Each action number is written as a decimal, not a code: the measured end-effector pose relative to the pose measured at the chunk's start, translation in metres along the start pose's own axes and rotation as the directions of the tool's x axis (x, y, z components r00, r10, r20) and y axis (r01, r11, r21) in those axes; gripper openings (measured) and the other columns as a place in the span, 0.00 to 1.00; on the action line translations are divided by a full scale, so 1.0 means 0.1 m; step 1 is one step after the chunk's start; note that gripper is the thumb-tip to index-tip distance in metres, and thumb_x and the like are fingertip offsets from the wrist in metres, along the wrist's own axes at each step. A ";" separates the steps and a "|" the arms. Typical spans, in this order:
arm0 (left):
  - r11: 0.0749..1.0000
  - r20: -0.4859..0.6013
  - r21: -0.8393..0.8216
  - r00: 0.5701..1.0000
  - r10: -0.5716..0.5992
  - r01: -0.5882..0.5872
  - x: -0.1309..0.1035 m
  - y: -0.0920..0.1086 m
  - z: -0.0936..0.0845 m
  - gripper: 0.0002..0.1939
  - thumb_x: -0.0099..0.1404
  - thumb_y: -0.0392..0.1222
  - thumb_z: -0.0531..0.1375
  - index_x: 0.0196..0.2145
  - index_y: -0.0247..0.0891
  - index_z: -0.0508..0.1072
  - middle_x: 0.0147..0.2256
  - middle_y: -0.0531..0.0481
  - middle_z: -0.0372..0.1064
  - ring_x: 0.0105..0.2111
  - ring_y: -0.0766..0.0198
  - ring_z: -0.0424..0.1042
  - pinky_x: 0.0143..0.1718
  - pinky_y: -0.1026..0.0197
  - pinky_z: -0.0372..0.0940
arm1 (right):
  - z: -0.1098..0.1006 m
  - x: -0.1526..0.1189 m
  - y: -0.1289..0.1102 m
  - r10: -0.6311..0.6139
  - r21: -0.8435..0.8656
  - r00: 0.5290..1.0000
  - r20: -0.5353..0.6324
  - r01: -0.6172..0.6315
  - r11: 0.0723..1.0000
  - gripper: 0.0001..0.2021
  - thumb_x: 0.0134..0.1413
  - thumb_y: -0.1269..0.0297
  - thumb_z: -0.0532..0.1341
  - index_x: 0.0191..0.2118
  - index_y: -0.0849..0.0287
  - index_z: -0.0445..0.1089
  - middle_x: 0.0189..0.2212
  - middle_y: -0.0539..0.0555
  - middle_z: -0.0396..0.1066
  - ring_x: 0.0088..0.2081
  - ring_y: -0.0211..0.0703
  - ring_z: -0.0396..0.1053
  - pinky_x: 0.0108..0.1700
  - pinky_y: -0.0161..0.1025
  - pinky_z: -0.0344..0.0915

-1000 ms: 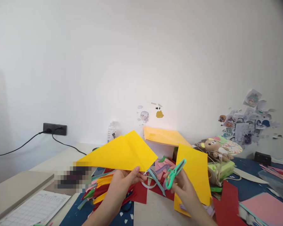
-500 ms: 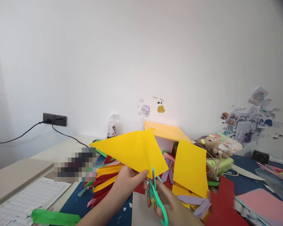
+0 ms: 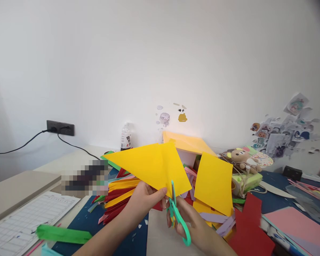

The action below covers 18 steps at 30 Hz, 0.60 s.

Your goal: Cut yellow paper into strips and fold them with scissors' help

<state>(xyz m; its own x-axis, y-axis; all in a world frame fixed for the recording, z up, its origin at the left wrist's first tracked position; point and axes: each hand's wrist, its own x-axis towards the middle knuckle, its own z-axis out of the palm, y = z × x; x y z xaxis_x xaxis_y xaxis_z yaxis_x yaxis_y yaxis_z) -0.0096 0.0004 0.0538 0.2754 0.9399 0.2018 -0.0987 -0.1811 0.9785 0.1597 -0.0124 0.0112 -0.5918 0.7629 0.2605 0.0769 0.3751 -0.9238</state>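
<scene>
A large yellow sheet of paper (image 3: 146,161), pointed at its left end and creased, is pinched along its lower edge by my left hand (image 3: 150,197). My right hand (image 3: 188,217) grips green-handled scissors (image 3: 179,217), whose blades stand upright at the paper's lower edge, just right of my left thumb. One blade lies in front of the sheet; the other is hidden behind it. Right of my hands stands a second yellow paper piece (image 3: 213,183). Below left of the held sheet lie bundled red and yellow paper strips (image 3: 120,199).
A green strip (image 3: 62,234) lies at the lower left beside a printed grid sheet (image 3: 50,213). Red paper (image 3: 249,227), purple strips (image 3: 218,222) and pink paper (image 3: 296,224) spread to the right. A bottle (image 3: 126,137) and a bear toy (image 3: 241,160) stand near the wall.
The view has tipped down slightly, so the background sits higher. My hands, the scissors and the yellow sheet keep nearly the same arrangement, with the blades still at the lower edge.
</scene>
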 end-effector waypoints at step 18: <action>0.993 0.054 -0.114 0.999 0.005 0.001 -0.02 0.03 0.02 0.16 0.48 0.51 0.63 0.21 0.33 0.69 0.15 0.53 0.66 0.16 0.68 0.65 0.23 0.63 0.63 | -0.01 0.05 0.21 -0.080 0.021 0.992 -0.101 0.082 0.996 0.26 0.41 0.44 0.60 0.42 0.58 0.64 0.24 0.49 0.58 0.23 0.35 0.57 0.26 0.34 0.58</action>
<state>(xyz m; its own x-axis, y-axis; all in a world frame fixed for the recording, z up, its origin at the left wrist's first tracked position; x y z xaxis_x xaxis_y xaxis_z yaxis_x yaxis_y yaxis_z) -0.0087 -0.0024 0.0568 0.3260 0.9220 0.2088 -0.2068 -0.1459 0.9674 0.1598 -0.0001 -0.0069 -0.5118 0.7799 0.3603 0.0107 0.4252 -0.9050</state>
